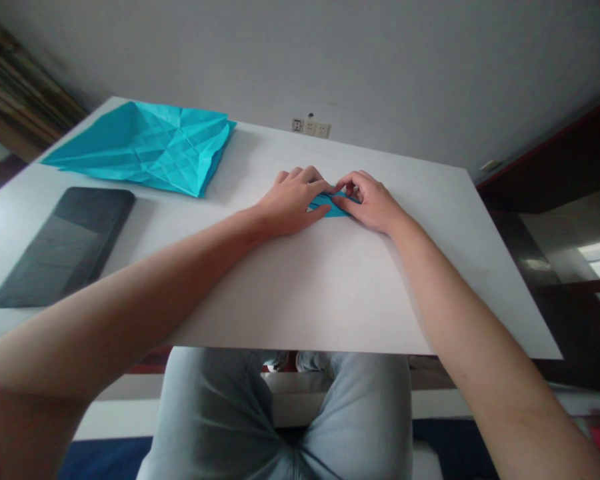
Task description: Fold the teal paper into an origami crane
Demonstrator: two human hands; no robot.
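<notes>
A small folded piece of blue paper (pixel 337 212) lies on the white table, partly hidden under both hands. My left hand (pixel 299 200) rests on its left part, with curled fingers along the far edge and the thumb on the near side. From the right, my right hand (pixel 373 202) pinches the paper between thumb and index finger. The index fingertips of both hands nearly meet at the paper's far edge. Exactly how the folds run under the fingers is hidden.
A larger creased sheet of blue paper (pixel 155 143) lies at the table's far left. Nearer on the left is a dark tablet-like device (pixel 67 243), close to my left forearm. The white table (pixel 300 300) stands against a wall with sockets (pixel 311 127). My legs are below its front edge.
</notes>
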